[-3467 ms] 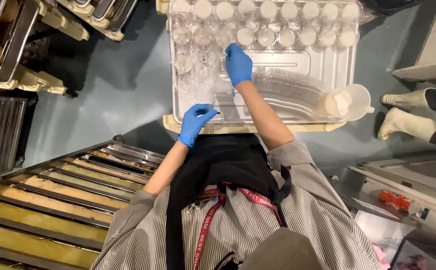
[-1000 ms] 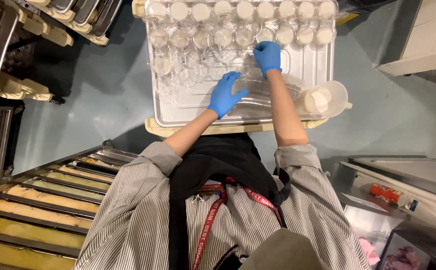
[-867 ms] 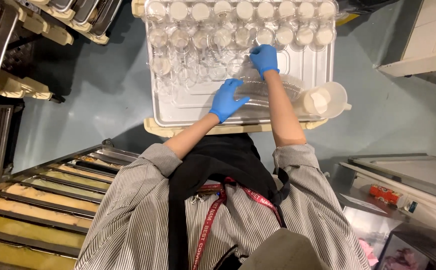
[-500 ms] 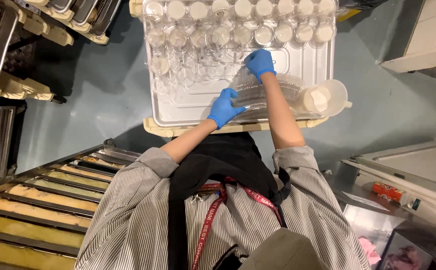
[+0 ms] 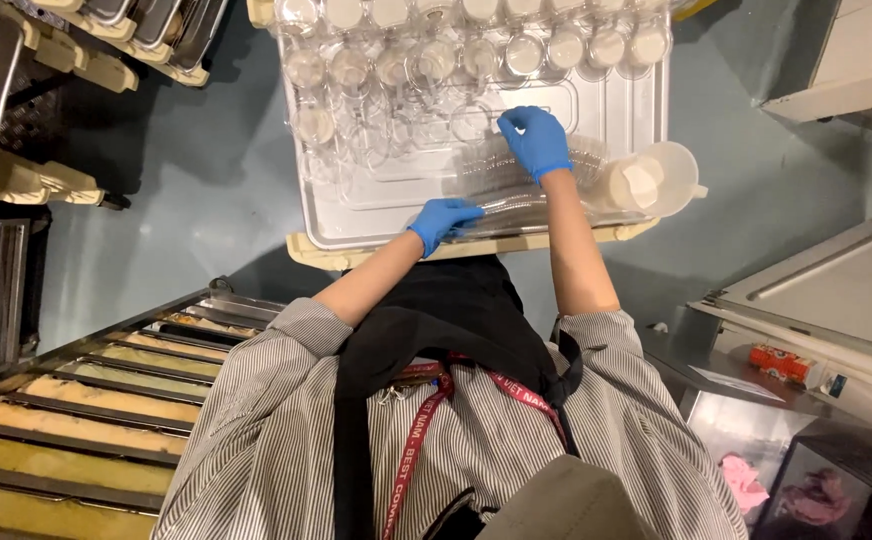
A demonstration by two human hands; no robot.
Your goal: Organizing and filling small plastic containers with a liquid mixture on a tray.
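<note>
**Gloved hands on a stack of clear lids over a metal tray**

A sleeve of stacked clear plastic lids (image 5: 526, 185) lies on its side across the near part of a metal tray (image 5: 646, 90). The right hand (image 5: 536, 140), in a blue glove, reaches out on a straight bare forearm and pinches the far end of the stack with curled fingertips. The left hand (image 5: 443, 220), also gloved blue, comes in on a bent arm and rests on the near end of the stack, fingers pressed together and curved over it.

Rows of small clear cups (image 5: 436, 60) fill the far part of the tray, some with a pale filling. A pale plastic jug (image 5: 651, 180) sits at the tray's right edge, touching the stack's end. The tray rests on a cream-coloured cart edge (image 5: 356, 255).

To the right, a small red and white carton (image 5: 786, 365) lies on a steel surface (image 5: 826, 290). At the lower left stands a rack of metal trays (image 5: 66, 400).
</note>
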